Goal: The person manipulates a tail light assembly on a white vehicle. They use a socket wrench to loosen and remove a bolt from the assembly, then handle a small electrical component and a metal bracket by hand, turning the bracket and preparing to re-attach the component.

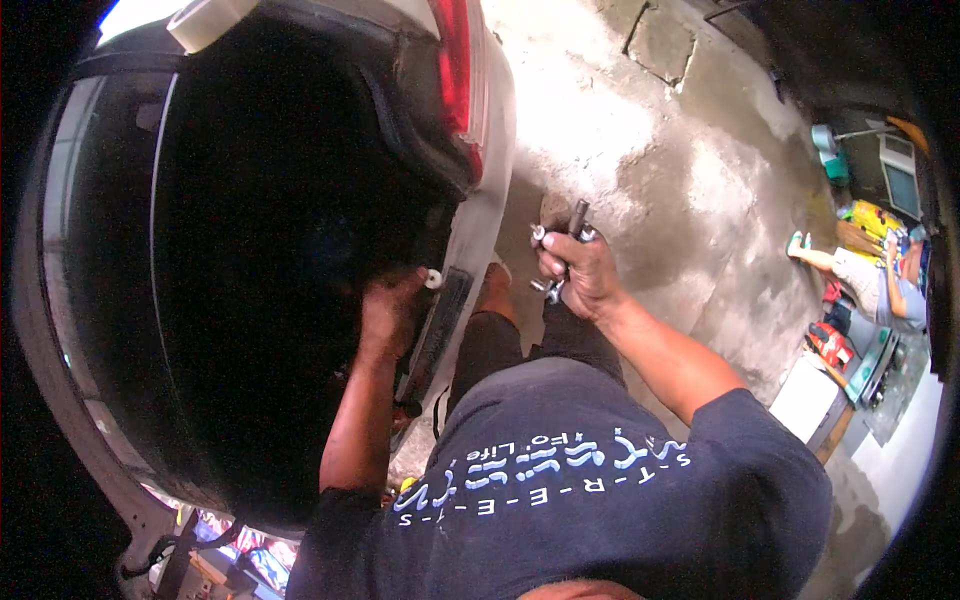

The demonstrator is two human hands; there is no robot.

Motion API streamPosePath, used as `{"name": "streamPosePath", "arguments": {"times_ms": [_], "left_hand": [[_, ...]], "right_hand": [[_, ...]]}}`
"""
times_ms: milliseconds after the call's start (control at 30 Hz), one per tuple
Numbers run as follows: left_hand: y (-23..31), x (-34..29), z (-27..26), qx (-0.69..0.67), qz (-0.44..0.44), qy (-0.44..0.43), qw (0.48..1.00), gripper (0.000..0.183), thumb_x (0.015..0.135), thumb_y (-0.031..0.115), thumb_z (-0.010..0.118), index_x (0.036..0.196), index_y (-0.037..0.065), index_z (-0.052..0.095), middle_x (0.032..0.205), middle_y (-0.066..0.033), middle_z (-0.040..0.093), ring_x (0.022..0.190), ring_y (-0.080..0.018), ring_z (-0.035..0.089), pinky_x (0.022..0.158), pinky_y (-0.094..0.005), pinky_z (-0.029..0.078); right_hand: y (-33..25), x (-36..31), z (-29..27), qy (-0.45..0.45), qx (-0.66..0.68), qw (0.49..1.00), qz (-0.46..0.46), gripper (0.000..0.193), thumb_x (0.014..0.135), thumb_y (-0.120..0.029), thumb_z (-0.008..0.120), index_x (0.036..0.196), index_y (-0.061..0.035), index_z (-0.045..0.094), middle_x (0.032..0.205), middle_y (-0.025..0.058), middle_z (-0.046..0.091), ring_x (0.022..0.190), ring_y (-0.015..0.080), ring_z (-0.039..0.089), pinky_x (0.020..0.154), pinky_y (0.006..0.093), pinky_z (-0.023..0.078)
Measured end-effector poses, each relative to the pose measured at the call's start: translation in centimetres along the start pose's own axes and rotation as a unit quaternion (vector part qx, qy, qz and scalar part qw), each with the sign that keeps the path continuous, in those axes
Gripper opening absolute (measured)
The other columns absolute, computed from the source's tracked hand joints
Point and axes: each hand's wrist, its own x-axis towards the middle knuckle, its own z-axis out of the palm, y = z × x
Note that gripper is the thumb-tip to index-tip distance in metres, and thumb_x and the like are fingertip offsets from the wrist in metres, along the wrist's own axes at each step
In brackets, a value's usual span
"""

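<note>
At the rear opening of a car (500, 110), my left hand (390, 308) reaches over the sill, its fingers partly lost in shadow. A small white round piece (433, 279) with a dark centre sits at its thumb and fingertips, seemingly pinched there. To the right, above the floor, my right hand (585, 270) is closed round several metal pieces. A dark cylindrical rod (578, 216) sticks up from the fist, and a shiny wrench-like end (546, 290) shows below it. Between thumb and finger is a small piece with a pale tip (538, 232).
A red tail light (457, 80) is on the car's rear corner. A roll of pale tape (208, 22) lies on the car at upper left. Wet, rough concrete floor (720, 200) spreads to the right. A person (880, 260) is at far right, near red equipment (828, 345).
</note>
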Motion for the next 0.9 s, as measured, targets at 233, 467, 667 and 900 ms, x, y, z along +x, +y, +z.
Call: {"name": "streamPosePath", "arguments": {"times_ms": [233, 467, 667, 900], "left_hand": [[5.3, -9.4, 6.8, -0.143, -0.015, -0.169, 0.975, 0.022, 0.091, 0.017, 0.077, 0.101, -0.002, 0.074, 0.086, -0.0055, 0.073, 0.07, -0.0101, 0.062, 0.065, -0.0231, 0.046], [9.3, -16.2, 12.5, -0.256, -0.031, -0.254, 0.932, 0.019, 0.088, 0.005, 0.069, 0.105, -0.003, 0.07, 0.095, -0.0093, 0.072, 0.079, -0.0166, 0.068, 0.076, -0.029, 0.058], [11.1, -18.5, 17.5, -0.296, -0.029, -0.292, 0.909, 0.024, 0.086, -0.001, 0.059, 0.109, -0.002, 0.067, 0.112, -0.0134, 0.068, 0.096, -0.023, 0.067, 0.088, -0.0344, 0.057], [13.6, -20.7, 22.0, -0.259, -0.013, -0.271, 0.927, 0.033, 0.085, -0.005, 0.056, 0.117, -0.002, 0.065, 0.116, -0.0147, 0.068, 0.105, -0.027, 0.067, 0.093, -0.0379, 0.056]], "right_hand": [[-6.5, -8.6, 4.8, -0.043, -0.058, 0.995, -0.066, 0.026, 0.092, -0.006, 0.075, 0.116, -0.0042, 0.064, 0.096, 0.0062, 0.068, 0.066, 0.0079, 0.055, 0.059, 0.025, 0.048], [-13.8, -15.1, 6.4, -0.042, -0.091, 0.993, -0.055, 0.025, 0.093, -0.003, 0.071, 0.118, 0.0024, 0.067, 0.097, 0.0112, 0.069, 0.062, 0.0069, 0.054, 0.059, 0.0244, 0.048], [-18.2, -18.3, 4.1, -0.064, -0.07, 0.994, -0.051, 0.024, 0.094, -0.004, 0.07, 0.117, 0.0035, 0.067, 0.096, 0.0118, 0.069, 0.061, 0.0061, 0.053, 0.058, 0.0253, 0.049], [-22.5, -20.4, 2.6, -0.048, -0.156, 0.984, -0.075, 0.021, 0.094, -0.003, 0.071, 0.114, 0.0025, 0.069, 0.09, 0.0109, 0.072, 0.058, 0.0052, 0.052, 0.054, 0.0206, 0.046]]}}
